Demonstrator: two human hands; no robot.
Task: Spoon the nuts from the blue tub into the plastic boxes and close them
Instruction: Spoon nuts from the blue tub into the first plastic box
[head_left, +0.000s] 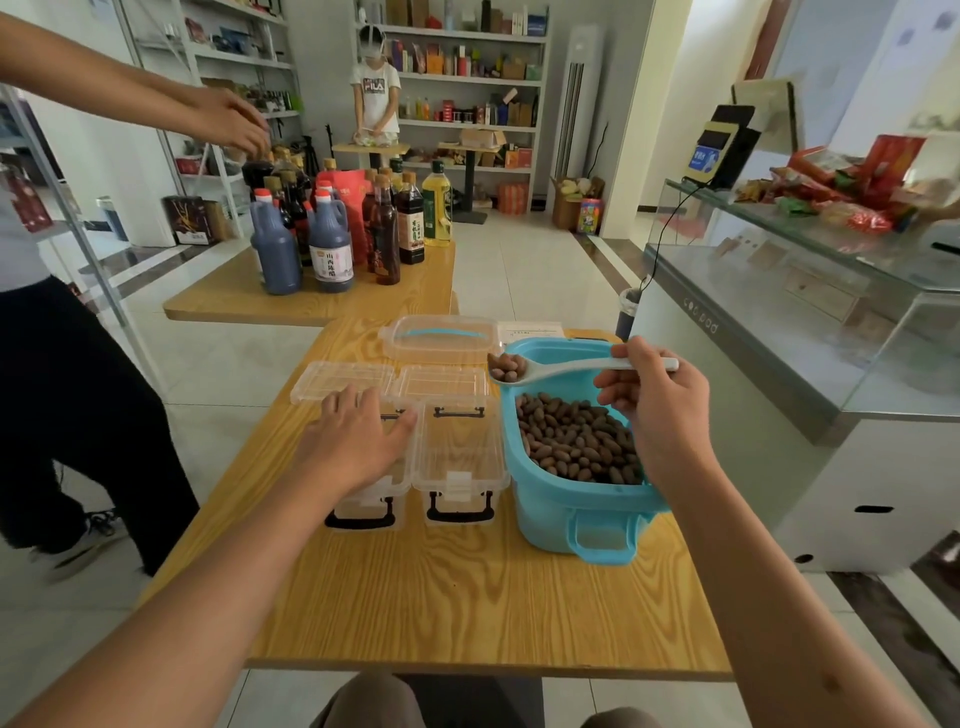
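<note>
Right hand (657, 410) pinching loaded spoon (524, 370) above blue tub (571, 512), centre right; left hand (358, 434) flat on open box (460, 452). Risk: tilting, spilling nuts (506, 366) onto table (467, 597).

A single head-worn wide-angle view looks forward and down from above the near edge of the wooden table (467, 597); the forearms reach in from the bottom corners, close to the lens; the far shelves (467, 78) sit small; straight lines bow toward the frame edges.
</note>
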